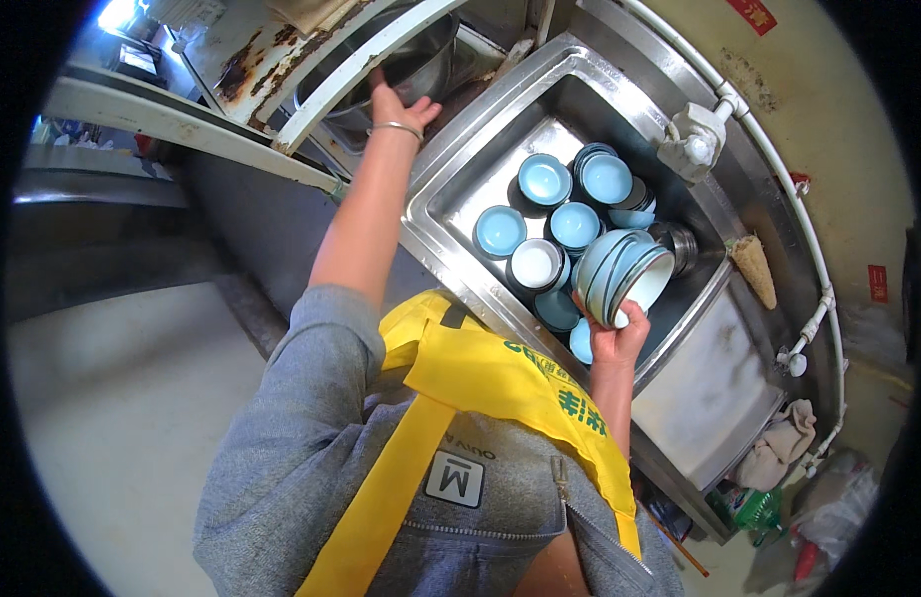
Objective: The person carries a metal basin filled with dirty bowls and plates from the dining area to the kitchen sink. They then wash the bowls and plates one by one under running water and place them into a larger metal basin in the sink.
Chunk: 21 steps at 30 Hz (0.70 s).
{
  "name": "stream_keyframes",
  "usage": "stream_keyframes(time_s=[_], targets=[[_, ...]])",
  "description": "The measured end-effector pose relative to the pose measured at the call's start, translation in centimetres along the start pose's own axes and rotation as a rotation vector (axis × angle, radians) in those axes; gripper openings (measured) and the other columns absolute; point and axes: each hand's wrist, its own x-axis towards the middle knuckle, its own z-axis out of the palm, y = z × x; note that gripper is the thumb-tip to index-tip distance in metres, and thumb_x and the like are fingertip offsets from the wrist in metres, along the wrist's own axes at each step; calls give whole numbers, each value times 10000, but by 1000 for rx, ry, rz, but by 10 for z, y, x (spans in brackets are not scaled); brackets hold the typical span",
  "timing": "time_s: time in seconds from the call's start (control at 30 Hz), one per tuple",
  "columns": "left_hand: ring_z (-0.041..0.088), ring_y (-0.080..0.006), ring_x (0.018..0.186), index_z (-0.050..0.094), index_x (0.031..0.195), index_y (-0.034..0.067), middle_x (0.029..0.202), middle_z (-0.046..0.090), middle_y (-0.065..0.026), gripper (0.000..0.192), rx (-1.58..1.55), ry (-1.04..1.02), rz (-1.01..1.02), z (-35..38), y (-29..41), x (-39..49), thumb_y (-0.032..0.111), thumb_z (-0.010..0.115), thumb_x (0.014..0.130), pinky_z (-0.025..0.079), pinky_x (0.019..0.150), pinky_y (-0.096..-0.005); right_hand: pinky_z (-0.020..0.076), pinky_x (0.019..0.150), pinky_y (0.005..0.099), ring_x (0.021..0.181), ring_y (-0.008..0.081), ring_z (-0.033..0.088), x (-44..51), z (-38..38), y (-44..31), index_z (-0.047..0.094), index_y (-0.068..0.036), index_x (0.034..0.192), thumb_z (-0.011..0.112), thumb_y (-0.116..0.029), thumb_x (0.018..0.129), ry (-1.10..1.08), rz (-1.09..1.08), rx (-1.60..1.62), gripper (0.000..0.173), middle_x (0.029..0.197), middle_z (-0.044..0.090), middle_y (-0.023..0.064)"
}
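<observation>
My right hand [617, 332] grips a tilted nest of light-blue bowls [621, 272] over the right part of a stainless steel sink [460, 272]. Beneath and beside it, in the basin, stand several stacks of small blue bowls [544, 180], one topped by a white bowl [536, 263]. Dark round dishes [677, 246] lie near the basin's right wall. My left hand [404, 112] reaches out to a large metal pot [430, 63] on a rack, its fingers spread at the pot's near side; part of the hand is behind the rack's rail, and whether it grips the pot is unclear.
The rusty white rack [311, 123] borders the sink at the upper left. A faucet [695, 145] with a cloth-like wrap overhangs the basin's far side. White pipes [792, 186] run along the wall. A loofah-like scrubber [753, 270] and a crumpled cloth [777, 448] lie at the right.
</observation>
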Motion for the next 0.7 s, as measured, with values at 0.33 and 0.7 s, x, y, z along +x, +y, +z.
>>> stream_keyframes(time_s=[0.33, 0.7], targets=[[565, -416, 807, 398, 1096, 1, 1011, 502, -263, 375, -196, 241, -71, -27, -2, 99, 310, 435, 887, 504, 667, -498, 453, 810, 621, 997, 404, 543, -20, -32, 14, 391, -25, 1232, 520, -70, 649, -50, 28, -54, 599, 1131, 523, 190], [551, -316, 719, 450, 858, -8, 911, 514, -203, 134, 18, -57, -160, -53, -16, -79, 41, 475, 736, 519, 549, -422, 448, 801, 631, 960, 401, 568, -49, 17, -3, 439, 25, 1173, 495, -55, 662, -165, 20, -148, 521, 1077, 561, 214]])
